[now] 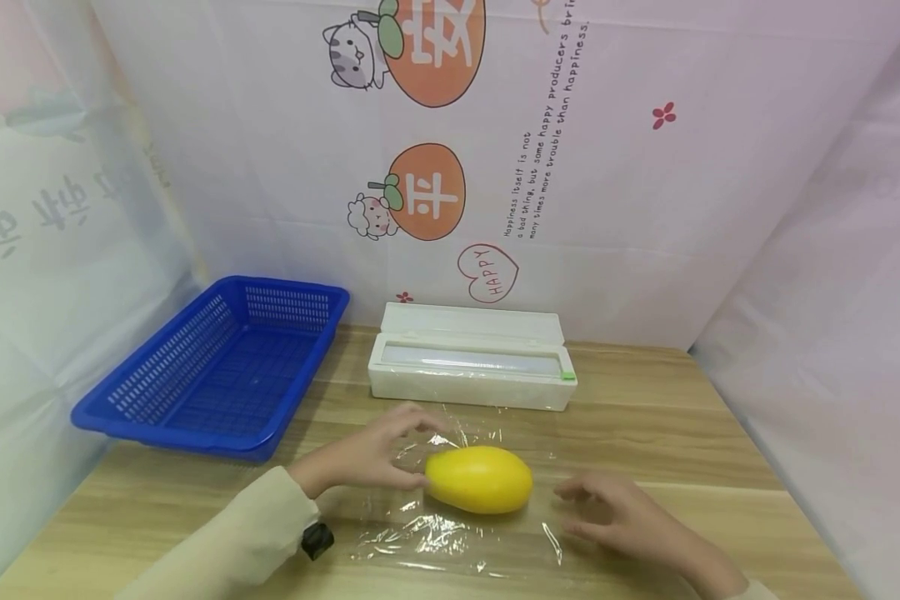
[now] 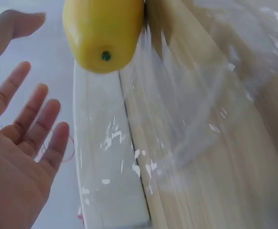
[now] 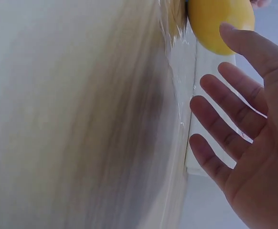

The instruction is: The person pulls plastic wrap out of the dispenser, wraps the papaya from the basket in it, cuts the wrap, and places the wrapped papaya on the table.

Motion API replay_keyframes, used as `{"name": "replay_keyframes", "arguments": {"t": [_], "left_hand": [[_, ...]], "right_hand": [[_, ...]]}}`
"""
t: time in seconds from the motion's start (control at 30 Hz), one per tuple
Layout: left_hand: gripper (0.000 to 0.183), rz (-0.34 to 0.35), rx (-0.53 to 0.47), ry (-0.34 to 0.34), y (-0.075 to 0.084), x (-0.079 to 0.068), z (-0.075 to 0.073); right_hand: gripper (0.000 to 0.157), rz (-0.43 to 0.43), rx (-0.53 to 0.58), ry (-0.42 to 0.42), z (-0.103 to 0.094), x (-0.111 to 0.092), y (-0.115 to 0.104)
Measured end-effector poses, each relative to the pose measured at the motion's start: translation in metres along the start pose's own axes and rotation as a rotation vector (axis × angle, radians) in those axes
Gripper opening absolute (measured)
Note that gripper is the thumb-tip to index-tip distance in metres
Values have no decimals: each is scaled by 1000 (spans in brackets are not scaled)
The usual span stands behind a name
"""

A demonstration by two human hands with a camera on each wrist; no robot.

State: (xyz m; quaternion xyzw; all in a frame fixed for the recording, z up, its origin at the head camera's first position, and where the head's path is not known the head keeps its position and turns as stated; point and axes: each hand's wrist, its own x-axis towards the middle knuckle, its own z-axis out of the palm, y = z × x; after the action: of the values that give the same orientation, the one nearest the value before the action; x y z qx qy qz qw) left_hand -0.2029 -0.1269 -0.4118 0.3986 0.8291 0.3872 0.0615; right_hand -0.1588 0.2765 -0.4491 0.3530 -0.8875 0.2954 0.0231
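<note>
A smooth yellow fruit, papaya-like in shape, lies on a sheet of clear cling film spread over the table. The left wrist view shows a small green spot on one end of the fruit. My left hand is at the fruit's left end, thumb and fingers spread; whether the thumb touches it I cannot tell. On the other side, my right hand stands a short way off with fingers apart, holding nothing. Behind the fruit is a white cling film dispenser box, its lid raised.
A blue plastic basket stands at the back left. Printed white cloth hangs behind and at both sides of the wood-grain table. A black object shows at my left sleeve.
</note>
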Motion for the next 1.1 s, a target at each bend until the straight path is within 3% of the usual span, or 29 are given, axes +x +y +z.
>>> {"name": "replay_keyframes", "arguments": {"t": [0.13,0.27,0.43,0.6,0.83,1.1], "left_hand": [[35,30,-25,17,-3,-12,-4],[18,31,-64,-60,-9,-25,1],[23,18,-37,-192,-14,-41,14],[40,99,82,-272,-15,-45,23],[38,129,176,-300,-9,-44,24],[11,98,167,-307,-11,-44,24]], "right_hand": [[34,-1,22,-34,1,-4,-3],[34,-20,53,-68,3,-6,-7],[32,-31,107,-123,6,-9,-15],[34,10,60,-174,8,-14,-21],[38,-89,39,-173,13,-16,-16],[24,-102,28,-202,13,-17,-16]]}}
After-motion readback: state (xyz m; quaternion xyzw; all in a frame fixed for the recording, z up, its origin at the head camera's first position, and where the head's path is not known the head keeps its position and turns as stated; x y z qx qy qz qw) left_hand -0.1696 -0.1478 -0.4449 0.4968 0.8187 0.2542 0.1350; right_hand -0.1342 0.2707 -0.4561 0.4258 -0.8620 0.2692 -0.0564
